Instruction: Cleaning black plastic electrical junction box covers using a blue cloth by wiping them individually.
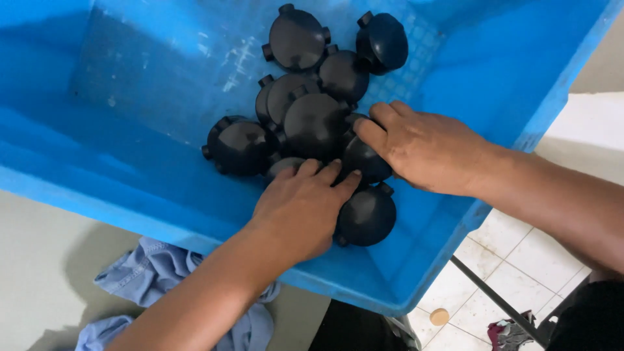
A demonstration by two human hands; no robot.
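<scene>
Left hand (296, 211): it lies palm down in the blue crate (130, 117), fingers (328, 174) nearly flat and close together, pressing on the near end of a heap of black round caps (315, 123). It clasps nothing that I can see; the flat lie suggests it is steadying or raking the caps rather than lifting one.

Right hand (426, 151): it comes in from the far side, its fingers (370, 133) curled narrow over one cap (365, 159) in the middle of the heap, fingertips on its upper edge. Whether the thumb closes underneath I cannot tell.

Caps: domed discs with small stubs on the rim, overlapping one another. Most lie beyond the fingertips of both hands; one (366, 216) sits just beside the left thumb, and one (239, 146) lies apart, out past the left fingertips.

Crate: it is tipped, so the caps gather toward one slope, within easy reach.

Below: blue cloth (153, 273) lies under the left forearm, beneath the crate, and a tiled floor (520, 253) shows under the right arm.
</scene>
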